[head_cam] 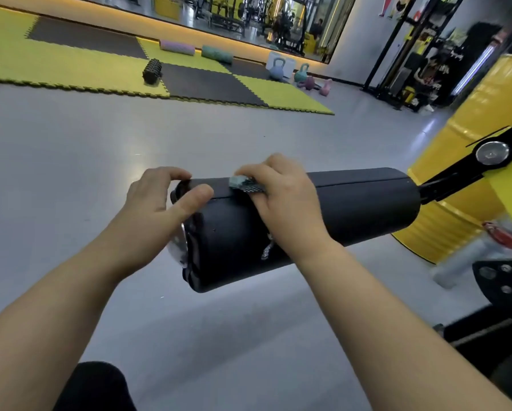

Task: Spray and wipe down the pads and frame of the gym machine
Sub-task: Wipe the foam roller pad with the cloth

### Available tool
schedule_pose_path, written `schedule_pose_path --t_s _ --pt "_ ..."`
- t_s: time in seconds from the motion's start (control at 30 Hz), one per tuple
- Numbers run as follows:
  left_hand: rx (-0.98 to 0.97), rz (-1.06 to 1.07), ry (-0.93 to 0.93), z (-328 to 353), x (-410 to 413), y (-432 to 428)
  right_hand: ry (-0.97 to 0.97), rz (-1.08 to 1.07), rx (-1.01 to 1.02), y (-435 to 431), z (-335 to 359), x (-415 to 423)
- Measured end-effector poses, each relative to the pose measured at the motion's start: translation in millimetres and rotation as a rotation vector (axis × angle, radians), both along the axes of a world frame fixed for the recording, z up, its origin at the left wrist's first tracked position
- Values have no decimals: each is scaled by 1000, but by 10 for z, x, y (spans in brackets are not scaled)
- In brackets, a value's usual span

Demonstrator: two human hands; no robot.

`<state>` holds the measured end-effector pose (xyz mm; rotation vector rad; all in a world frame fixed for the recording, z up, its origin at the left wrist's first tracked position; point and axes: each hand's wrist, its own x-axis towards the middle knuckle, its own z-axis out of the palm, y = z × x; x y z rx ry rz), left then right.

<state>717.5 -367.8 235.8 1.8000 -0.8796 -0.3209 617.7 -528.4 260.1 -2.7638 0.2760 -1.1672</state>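
Observation:
A black cylindrical roller pad point(352, 209) juts out leftward from the machine's black frame arm point(462, 176). My left hand point(162, 200) grips the pad's free end, thumb and fingers curled over the end cap. My right hand point(284, 197) presses a small grey-green cloth point(244, 184) on top of the pad near its seam; most of the cloth is hidden under my palm, and a frayed bit hangs below my wrist. No spray bottle is clearly visible.
A yellow drum point(468, 161) stands behind the frame on the right. More black machine parts point(498, 280) sit low right. Far off lie yellow and black floor mats point(189, 81), foam rollers point(152, 71) and kettlebells point(302, 74) before a mirror wall. Grey floor lies below.

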Motion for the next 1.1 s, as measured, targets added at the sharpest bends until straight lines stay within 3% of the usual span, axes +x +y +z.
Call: schedule_pose_path --t_s 0.07,0.2,0.27,0.33,0.47,0.57,0.63,0.7,0.77,0.83,1.0,1.1 --pt "82 41 -151 184 -126 -71 -33 -192 16 -451 -45 -274" --pt "509 -60 -751 312 -393 -329 -75 -547 174 -1044 -101 -571" --pt "593 -58 -855 364 -451 -458 -82 -601 209 -939 -96 -462" --pt "584 -81 -917 443 -501 -597 -82 -481 122 -621 -126 -318" --pt "681 -216 -921 641 -579 -912 -121 -116 -52 -502 -228 -444" --pt "846 -331 -952 712 -601 -1098 -106 -232 -208 -1009 -261 -652" --pt "918 -334 -951 731 -616 -1174 -171 -474 -61 -1342 -310 -809" --pt "935 -330 -952 743 -664 -1270 -261 -727 252 -1495 -363 -936" --pt "918 -350 -986 745 -714 -1377 -306 -830 408 -1411 -460 -900" --pt "890 -381 -1009 756 -751 -1528 -304 -732 309 -1157 -529 -805" --pt "981 -437 -1013 796 -729 -1772 -152 -255 -53 -915 -659 -964" --pt "993 -481 -961 798 -665 -1835 -92 -314 -141 -1281 -642 -1122"
